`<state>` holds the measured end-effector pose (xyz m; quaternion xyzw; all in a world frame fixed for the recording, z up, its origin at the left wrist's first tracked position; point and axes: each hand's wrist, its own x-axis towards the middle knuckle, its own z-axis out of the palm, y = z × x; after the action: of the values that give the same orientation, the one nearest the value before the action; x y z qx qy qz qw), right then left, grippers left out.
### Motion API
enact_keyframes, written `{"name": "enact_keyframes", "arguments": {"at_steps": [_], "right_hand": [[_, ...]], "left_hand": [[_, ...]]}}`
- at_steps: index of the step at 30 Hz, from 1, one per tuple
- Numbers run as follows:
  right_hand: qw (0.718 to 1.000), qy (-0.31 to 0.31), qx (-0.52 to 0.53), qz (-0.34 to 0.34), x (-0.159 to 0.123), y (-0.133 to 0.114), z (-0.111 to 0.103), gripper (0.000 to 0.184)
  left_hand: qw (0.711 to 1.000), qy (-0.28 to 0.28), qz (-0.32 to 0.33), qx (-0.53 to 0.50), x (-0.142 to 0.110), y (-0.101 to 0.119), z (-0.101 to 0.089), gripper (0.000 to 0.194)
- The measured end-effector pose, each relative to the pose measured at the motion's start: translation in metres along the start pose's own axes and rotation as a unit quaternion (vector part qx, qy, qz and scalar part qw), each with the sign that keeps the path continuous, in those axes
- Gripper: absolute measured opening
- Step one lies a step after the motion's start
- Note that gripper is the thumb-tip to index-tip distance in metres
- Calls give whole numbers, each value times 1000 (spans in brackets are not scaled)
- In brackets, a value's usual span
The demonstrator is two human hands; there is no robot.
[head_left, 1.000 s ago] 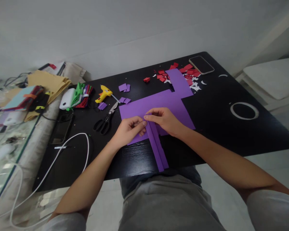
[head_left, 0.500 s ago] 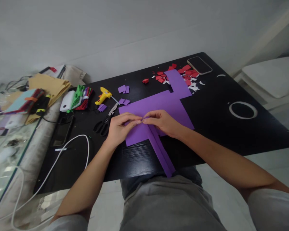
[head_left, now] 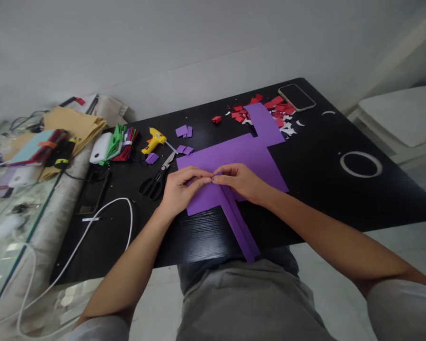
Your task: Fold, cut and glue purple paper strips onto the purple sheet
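Your left hand (head_left: 181, 189) and right hand (head_left: 243, 182) pinch the far end of the folded purple strip (head_left: 236, 222), which slants toward five o'clock, reaching the table's near edge. The scissors (head_left: 155, 183) lie at nine o'clock from your left hand, the glue gun (head_left: 155, 140) at eleven.

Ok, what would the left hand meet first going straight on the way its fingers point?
Most likely the right hand, its fingertips close by those of the left hand; whether they touch is unclear.
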<state>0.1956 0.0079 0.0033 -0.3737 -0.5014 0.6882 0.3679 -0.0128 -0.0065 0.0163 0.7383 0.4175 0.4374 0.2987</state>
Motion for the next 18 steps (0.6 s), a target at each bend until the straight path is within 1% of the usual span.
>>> {"name": "enact_keyframes", "arguments": {"at_steps": [7,11,18], "right_hand": [[1000,7,2,-1,1,0,0,17],[1000,8,5,2,1,0,0,18],[1000,1,22,9,1,0,0,14]], "left_hand": [[1000,6,-24,-10,-2,-4,2,15],[1000,10,-13,-10,-1,-4,2,16],[1000,-1,-1,-18,-1,-3,2,11]]}}
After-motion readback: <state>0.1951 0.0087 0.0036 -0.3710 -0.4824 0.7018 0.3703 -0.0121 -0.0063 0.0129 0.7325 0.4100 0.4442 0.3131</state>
